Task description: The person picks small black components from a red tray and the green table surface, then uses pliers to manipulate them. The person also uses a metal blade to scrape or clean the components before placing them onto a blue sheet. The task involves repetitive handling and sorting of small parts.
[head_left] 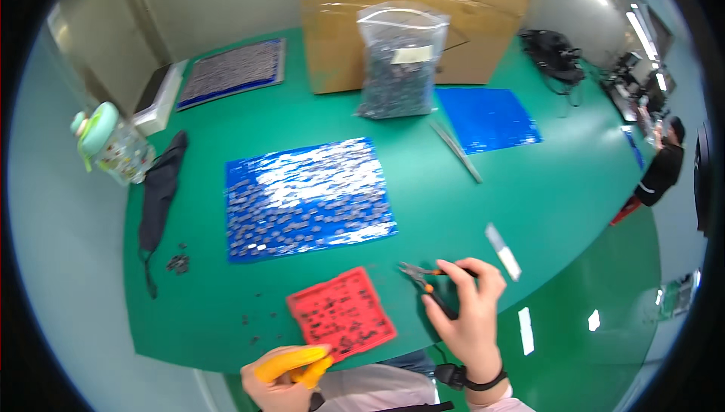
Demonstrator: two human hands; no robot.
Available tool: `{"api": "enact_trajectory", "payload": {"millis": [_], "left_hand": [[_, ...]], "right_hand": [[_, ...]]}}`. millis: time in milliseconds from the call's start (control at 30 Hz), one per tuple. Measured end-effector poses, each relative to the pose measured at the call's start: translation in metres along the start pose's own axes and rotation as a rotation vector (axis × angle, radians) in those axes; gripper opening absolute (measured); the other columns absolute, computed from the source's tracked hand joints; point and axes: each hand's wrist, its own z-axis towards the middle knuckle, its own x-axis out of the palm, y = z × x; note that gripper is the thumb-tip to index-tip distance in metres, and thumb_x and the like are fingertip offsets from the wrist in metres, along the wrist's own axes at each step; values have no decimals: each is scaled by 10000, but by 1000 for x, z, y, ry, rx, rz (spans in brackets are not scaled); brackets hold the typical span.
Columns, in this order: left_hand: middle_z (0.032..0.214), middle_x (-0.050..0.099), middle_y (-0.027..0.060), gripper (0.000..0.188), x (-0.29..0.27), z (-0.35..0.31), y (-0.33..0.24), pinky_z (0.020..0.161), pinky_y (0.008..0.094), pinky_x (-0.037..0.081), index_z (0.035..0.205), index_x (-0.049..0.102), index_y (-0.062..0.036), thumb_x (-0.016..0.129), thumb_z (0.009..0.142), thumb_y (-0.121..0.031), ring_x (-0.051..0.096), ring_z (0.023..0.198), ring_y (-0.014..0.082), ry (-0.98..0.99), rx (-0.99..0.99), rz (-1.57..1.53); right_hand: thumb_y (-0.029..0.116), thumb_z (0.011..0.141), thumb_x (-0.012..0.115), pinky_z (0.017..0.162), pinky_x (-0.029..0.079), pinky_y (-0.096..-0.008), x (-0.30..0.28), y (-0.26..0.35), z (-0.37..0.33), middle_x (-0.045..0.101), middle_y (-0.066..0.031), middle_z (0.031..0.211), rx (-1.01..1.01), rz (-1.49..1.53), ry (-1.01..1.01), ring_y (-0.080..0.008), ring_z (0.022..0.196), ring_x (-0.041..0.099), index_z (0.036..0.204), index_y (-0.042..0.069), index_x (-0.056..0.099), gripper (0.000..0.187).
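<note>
My right hand (pixel 472 310), with a black band on its wrist, is bent around the spread black-and-orange handles of small cutting pliers (pixel 418 275). Their jaws point up and left, over the table. At the table's near edge, my left hand (pixel 283 378) has yellow coverings on thumb and forefinger. Those fingertips come together at the near left corner of a square red tray (pixel 343 314); whether they pinch the tray or a small piece I cannot make out. Several small dark pieces sit on the tray. Beyond it lies a blue sheet (pixel 311 246) covered with small grey pieces.
Loose dark bits (pixel 177 263) and a dark strap-like cloth (pixel 161 189) lie at left, near a bottle (pixel 113 144). Tweezers (pixel 456 151), a bare blue sheet (pixel 489 119), a filled zip bag (pixel 400 72) and a carton (pixel 332 49) are farther back. Another person (pixel 661 170) stands far right.
</note>
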Motion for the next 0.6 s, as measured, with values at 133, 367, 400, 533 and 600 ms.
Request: {"api": "enact_trajectory", "payload": {"millis": [133, 367, 400, 533, 600], "left_hand": [[883, 691, 155, 308, 2, -8, 11, 709, 273, 534, 1022, 641, 74, 730, 728, 96, 661, 785, 188, -15, -87, -217], [880, 688, 192, 457, -9, -13, 16, 687, 282, 550, 1147, 568, 66, 738, 723, 90, 666, 762, 204, 94, -84, -339], [879, 689, 192, 457, -10, -13, 14, 686, 282, 550, 1148, 568, 66, 738, 724, 88, 666, 759, 204, 102, -107, -380], [888, 690, 203, 464, -18, -13, 19, 663, 280, 551, 1159, 564, 62, 733, 728, 90, 670, 754, 210, 155, -120, -432], [893, 688, 210, 462, -18, -15, 22, 656, 279, 555, 1165, 561, 61, 723, 734, 98, 672, 753, 210, 167, -161, -539]], "right_hand": [[336, 714, 776, 970, 241, -455, 2, -9, 3, 484, -113, 1154, 6, -12, 83, -301, 1159, 425, 1211, 83, 551, 602], [38, 778, 681, 789, 494, -383, -30, -56, 13, 606, -145, 1034, 171, -192, -200, -315, 928, 597, 1056, 19, 625, 284], [29, 785, 671, 756, 502, -380, -30, -66, 11, 623, -141, 982, 122, -259, -157, -301, 890, 607, 1042, 14, 633, 260], [-32, 762, 638, 691, 504, -379, -27, -69, 12, 629, -133, 877, -13, -453, -130, -284, 800, 606, 1021, 6, 638, 262], [-53, 760, 619, 676, 500, -387, -24, -74, 12, 622, -131, 833, -44, -496, -148, -276, 771, 604, 1024, -8, 633, 269]]}}
